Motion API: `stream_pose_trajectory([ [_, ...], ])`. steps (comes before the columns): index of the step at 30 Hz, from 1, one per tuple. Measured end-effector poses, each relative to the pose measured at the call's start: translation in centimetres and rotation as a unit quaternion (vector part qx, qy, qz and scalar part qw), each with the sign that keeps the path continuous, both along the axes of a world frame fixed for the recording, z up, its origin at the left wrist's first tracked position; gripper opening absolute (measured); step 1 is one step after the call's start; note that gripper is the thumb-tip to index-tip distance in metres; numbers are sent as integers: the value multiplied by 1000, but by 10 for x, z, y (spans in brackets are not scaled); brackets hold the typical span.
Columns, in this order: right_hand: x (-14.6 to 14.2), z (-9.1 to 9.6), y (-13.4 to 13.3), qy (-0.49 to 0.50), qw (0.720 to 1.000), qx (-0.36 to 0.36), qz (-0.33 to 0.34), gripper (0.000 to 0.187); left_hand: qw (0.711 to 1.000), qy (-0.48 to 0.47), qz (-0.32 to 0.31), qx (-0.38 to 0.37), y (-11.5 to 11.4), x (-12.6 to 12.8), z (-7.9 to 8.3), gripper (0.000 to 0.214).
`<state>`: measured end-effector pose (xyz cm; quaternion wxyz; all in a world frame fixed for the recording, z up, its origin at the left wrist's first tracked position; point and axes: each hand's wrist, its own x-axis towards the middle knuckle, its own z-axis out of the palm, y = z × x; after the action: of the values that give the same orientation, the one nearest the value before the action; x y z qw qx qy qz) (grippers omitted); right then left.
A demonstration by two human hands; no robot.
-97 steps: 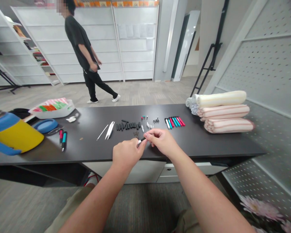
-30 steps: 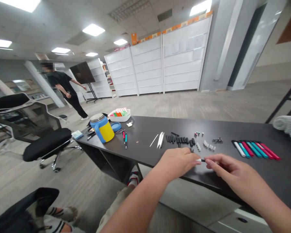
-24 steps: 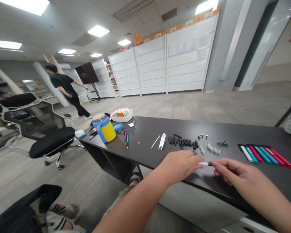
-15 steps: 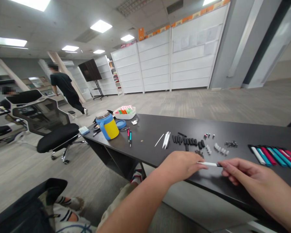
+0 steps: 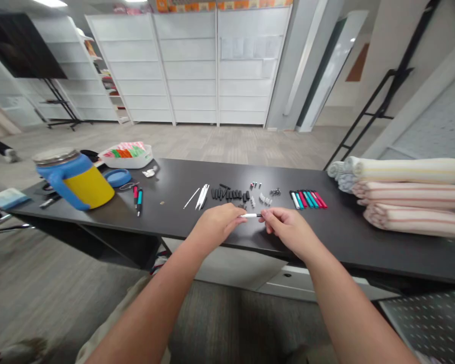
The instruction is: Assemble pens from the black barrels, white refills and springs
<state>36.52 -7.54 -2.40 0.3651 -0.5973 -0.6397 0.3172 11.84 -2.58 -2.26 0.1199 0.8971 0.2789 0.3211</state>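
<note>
My left hand (image 5: 218,224) and my right hand (image 5: 286,229) hover over the front edge of a black table (image 5: 364,242). Between them they pinch a thin white refill with a black tip (image 5: 250,216): the left fingers hold its white end, the right fingers its dark end. Just behind the hands lie loose white refills (image 5: 200,196), a row of small black pen parts (image 5: 229,194), tiny springs and caps (image 5: 263,194), and a row of assembled pens in white, teal and red (image 5: 308,199).
On the table's left stand a blue-and-yellow jug (image 5: 76,178), a blue lid (image 5: 117,177), a white tray of coloured items (image 5: 126,155) and two pens (image 5: 137,193). Rolled striped towels (image 5: 405,194) are stacked at the right. White shelving lines the far wall.
The camera has swung from the room's left back to the table. The hands have drawn apart along the white refill, which now shows between them. The walking person has left the view.
</note>
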Motion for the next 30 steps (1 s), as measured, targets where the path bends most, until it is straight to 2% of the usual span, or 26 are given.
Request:
stream_pose_trajectory([
  [3,3,-2,1,30,999,-5,11,51,1000,15,3,-22,0,-1,3,32],
  [9,-1,-3,-4,-1,999,18,34,36,991,37,13,-129,5,-3,13,43],
  [12,-4,-5,-4,43,998,16,37,29,987,7,29,-157,7,-3,15,35],
  [14,-6,-4,-3,65,997,11,33,36,985,-13,37,-170,7,-4,15,30],
  [20,-6,0,-3,-16,999,19,24,33,983,-14,28,-180,9,-6,14,25],
  [22,-6,0,-3,-11,999,29,17,29,985,-13,22,-174,8,-6,15,25],
  [24,-7,1,-4,-5,1000,26,16,33,985,-12,20,-170,7,-7,16,27],
  [30,-10,8,-6,-47,998,29,37,24,986,-5,26,-164,5,-7,16,30],
])
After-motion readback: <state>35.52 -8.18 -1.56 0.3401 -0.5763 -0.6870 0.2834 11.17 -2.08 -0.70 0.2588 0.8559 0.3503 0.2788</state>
